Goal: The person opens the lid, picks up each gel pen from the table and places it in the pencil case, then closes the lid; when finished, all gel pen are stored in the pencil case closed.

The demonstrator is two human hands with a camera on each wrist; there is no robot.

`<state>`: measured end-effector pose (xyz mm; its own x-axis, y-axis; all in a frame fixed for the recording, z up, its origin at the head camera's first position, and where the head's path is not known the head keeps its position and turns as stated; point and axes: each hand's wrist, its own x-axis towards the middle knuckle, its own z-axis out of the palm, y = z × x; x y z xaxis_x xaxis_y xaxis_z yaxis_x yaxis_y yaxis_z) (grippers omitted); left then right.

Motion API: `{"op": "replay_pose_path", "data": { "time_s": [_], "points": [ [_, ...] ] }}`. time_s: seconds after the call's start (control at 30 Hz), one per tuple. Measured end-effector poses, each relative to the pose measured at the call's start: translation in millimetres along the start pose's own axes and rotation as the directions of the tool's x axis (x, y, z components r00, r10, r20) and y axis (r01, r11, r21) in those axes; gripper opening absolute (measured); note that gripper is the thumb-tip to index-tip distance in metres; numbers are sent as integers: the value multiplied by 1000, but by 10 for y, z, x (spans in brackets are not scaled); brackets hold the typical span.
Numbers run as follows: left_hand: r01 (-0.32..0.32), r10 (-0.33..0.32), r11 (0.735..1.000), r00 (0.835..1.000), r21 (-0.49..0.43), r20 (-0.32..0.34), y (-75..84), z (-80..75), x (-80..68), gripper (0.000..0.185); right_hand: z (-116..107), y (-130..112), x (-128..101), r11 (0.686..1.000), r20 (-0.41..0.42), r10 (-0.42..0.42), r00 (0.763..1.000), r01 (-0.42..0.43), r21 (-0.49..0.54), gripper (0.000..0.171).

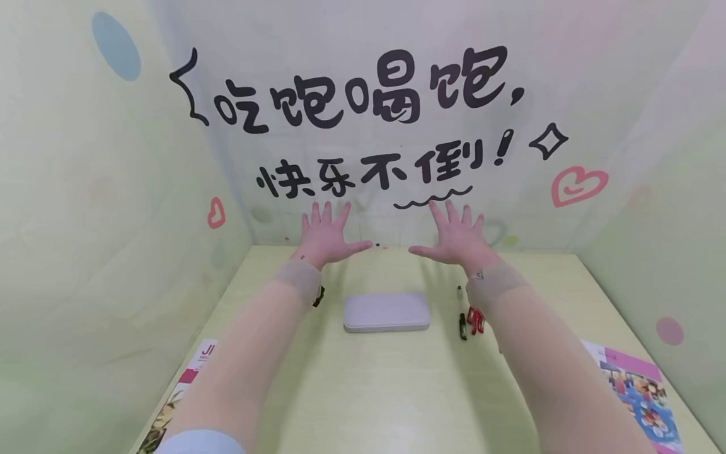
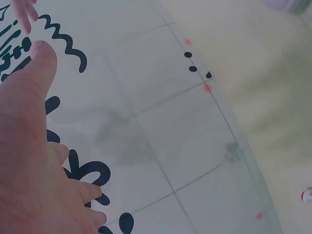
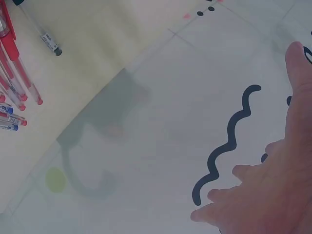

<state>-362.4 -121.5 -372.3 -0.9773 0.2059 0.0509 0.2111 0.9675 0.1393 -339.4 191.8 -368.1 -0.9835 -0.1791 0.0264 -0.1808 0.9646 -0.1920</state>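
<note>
Lavender case [image 1: 387, 312], closed, on pale table [image 1: 363, 391], my left hand [image 1: 325, 239] and my right hand [image 1: 457, 241] raised beyond it, both empty, fingers spread, red pens [image 3: 9, 46] right of case.

Left of the lilac case [image 1: 387, 313], a forearm [image 1: 244, 359] partly hides a magazine [image 1: 174, 400]; to its right, red pens [image 1: 475, 320] are partly hidden.

Over the worktop [image 1: 391, 391], passage past the back edge is barred by the rear wall [image 1: 340, 57]. The middle of the back half is taken up by the case [image 1: 387, 311]. A narrow lane is left between the case and the black pen [image 1: 462, 328]; beyond, the way is obstructed by the red pens [image 1: 475, 320] and right arm [image 1: 561, 366]. Wider room is offered before the case, between both arms. The left and right edges are partly covered by flat magazines [image 1: 641, 397].
</note>
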Motion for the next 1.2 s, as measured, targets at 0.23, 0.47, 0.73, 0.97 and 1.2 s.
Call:
{"op": "replay_pose_path", "data": {
  "time_s": [0.23,0.47,0.73,0.97,1.2],
  "points": [
    [-65,62,995,997,-75,-50,79,225,-101,119,288,-4,-115,993,-37,-109,993,111,41,116],
    [-72,67,989,997,-131,-46,90,659,-261,118,724,-46,-334,959,-3,-240,971,237,158,110],
    [-30,33,973,999,-229,9,19,1090,-532,123,1138,-66,-489,932,87,-304,949,278,231,101],
    [35,-2,919,996,-392,85,-40,1308,-751,124,1359,-45,-591,915,86,-340,937,308,262,95],
    [61,-12,880,994,-471,105,-72,1417,-883,120,1412,-18,-678,916,94,-337,937,303,263,87]
  ]
}}
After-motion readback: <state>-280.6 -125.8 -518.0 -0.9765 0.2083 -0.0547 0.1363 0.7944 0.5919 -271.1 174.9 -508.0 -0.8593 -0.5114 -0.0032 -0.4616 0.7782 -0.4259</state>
